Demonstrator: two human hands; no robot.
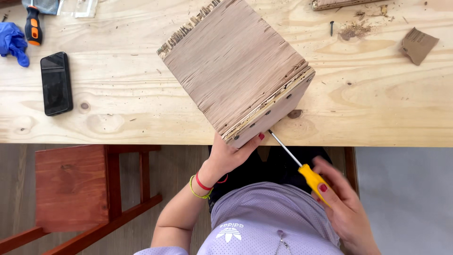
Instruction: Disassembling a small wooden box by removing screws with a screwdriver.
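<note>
Box (236, 66) of rough plywood sits tilted at the bench (141, 108) edge; our left hand (231, 153) clasps its near corner. Our right hand (342, 203), fingers wrapped round the screwdriver (302, 167), sets the tip by the box's screwed side; next it needs seating squarely.

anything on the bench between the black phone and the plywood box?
Nothing in the head view: between the phone and the plywood box there is only bare bench top, showing grain and knots.
</note>
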